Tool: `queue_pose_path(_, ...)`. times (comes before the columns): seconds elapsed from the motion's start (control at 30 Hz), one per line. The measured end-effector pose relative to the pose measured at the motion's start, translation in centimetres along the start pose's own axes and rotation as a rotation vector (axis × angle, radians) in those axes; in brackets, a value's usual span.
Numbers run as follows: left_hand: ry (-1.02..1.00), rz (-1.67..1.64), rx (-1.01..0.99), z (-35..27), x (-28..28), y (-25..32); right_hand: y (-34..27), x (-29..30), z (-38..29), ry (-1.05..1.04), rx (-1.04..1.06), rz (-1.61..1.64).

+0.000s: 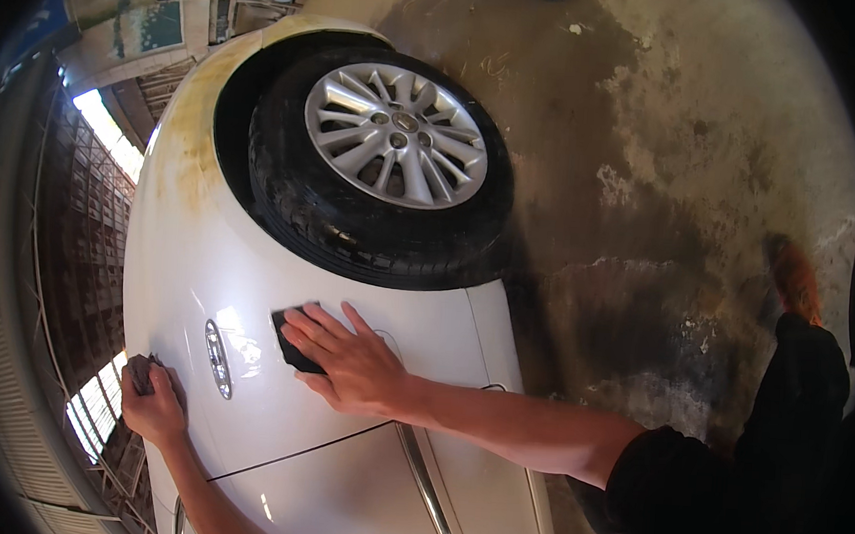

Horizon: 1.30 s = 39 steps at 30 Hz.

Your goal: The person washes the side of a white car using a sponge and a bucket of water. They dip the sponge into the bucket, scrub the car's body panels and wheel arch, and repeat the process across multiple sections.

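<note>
My right hand (355,369) lies spread over a black sheet or thin pad (290,339), its fingers pressing it flat against the white car fender (278,427). The sheet looks like wet-and-dry sandpaper, though its surface is mostly covered. At the upper edge of the fender, my left hand (153,406) grips a crumpled grey-brown cloth or sponge (140,374). Between the hands sits an oval chrome-rimmed side marker lamp (218,359). Small bright wet-looking reflections show beside the lamp.
Beyond my right hand is the front wheel, with a black tyre (370,245) and silver alloy rim (433,168). Yellowish staining (205,128) marks the fender above the arch. A door with a chrome strip (428,491) adjoins the fender. The concrete floor (670,135) has dark damp-looking patches.
</note>
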<state>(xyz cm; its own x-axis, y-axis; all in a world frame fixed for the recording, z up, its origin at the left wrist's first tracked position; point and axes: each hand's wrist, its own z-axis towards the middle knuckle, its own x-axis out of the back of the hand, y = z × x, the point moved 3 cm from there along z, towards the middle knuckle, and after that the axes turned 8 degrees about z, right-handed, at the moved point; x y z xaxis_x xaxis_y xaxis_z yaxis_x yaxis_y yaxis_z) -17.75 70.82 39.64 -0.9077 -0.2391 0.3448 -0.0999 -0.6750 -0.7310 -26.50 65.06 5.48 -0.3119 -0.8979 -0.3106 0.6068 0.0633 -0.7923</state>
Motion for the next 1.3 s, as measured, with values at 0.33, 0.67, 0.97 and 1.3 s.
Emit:
queue_pose_path(0.33,0.018,-0.115,-0.018,0.1,0.8,1.7,0.1,0.7,1.2,0.07,0.002,0.004)
queue_pose_path(0.67,-0.015,-0.12,0.001,0.4,1.2,2.3,-0.4,0.1,0.5,-0.14,-0.01,0.03)
queue_pose_path(0.97,0.017,-0.107,-0.004,0.6,1.1,2.7,-0.5,-1.2,-3.4,-0.258,0.048,0.084)
queue_pose_path(1.3,-0.013,-0.154,0.0,0.7,1.3,2.6,-1.5,-0.8,-3.7,-0.235,0.037,0.096)
